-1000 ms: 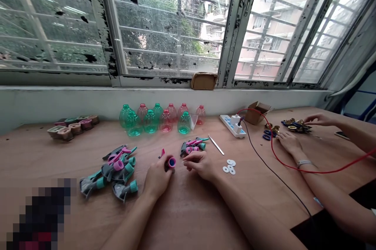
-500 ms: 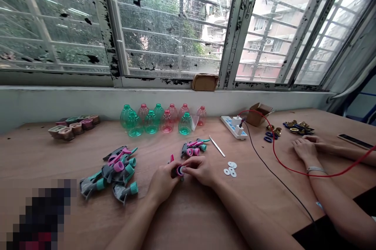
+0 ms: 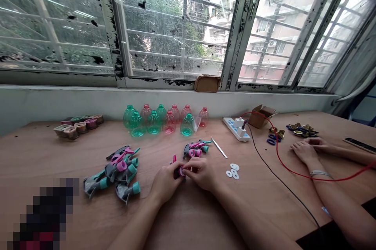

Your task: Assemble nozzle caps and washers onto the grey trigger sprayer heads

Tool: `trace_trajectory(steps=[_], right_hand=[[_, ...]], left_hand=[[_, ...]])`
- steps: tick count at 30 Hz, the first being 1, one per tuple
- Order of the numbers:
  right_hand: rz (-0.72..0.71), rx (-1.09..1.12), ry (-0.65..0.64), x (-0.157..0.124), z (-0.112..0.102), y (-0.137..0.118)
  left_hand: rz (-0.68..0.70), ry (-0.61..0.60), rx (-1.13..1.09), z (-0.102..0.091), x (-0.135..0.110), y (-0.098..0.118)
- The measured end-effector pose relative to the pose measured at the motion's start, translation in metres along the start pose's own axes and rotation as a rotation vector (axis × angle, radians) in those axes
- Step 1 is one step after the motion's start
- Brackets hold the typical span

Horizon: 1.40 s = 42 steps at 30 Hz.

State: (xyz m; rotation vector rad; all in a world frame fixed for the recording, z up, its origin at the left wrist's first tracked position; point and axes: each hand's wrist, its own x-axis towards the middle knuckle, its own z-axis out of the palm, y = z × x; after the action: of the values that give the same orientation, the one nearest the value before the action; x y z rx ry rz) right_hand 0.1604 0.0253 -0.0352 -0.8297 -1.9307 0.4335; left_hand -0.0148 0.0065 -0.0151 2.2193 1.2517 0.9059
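While the left hand [image 3: 165,182] holds a small spray head [image 3: 180,171] wrapped in its fingers, the right hand [image 3: 202,173] comes up close against it, thumb and fingertips drawn narrow at the pink collar; from where I stand I cannot tell whether those fingertips grip anything, since they hide the spot. A pink trigger [image 3: 174,158] sticks up past the left knuckles, and the held piece sits near the middle of the tabletop [image 3: 190,222], between the two hands. Off to the left lies a jumbled pile of spray heads [image 3: 111,172], grey with pink and teal parts, and just beyond the right hand is a smaller cluster [image 3: 198,152] of the same kind. A slim white tool [image 3: 219,147] lies slantwise beside that cluster, with a few white rings [image 3: 234,172] grouped nearer the right wrist, some overlapping. Along the wall stand clear green bottles [image 3: 153,124] and red bottles [image 3: 169,124], all upright, with a white power strip [image 3: 236,129] to their right and an open cardboard box [image 3: 258,116] just behind it. Farther right, a co-worker's hands [image 3: 304,152] rest together on the tabletop, near a heap of dark and gold pieces [image 3: 302,130]
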Motion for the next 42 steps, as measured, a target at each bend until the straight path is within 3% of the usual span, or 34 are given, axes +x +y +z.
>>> trace_trajectory(steps=[11,18,42], right_hand=[[-0.028,-0.178,-0.001,-0.004,0.0,-0.004],[0.009,-0.167,-0.012,-0.002,0.0,-0.008],[-0.08,-0.113,-0.121,0.0,-0.003,0.002]], left_hand=[[-0.028,0.021,0.025,0.003,0.0,-0.003],[-0.044,0.027,0.024,0.002,-0.001,0.0],[-0.034,0.017,-0.043,0.0,-0.001,0.005]])
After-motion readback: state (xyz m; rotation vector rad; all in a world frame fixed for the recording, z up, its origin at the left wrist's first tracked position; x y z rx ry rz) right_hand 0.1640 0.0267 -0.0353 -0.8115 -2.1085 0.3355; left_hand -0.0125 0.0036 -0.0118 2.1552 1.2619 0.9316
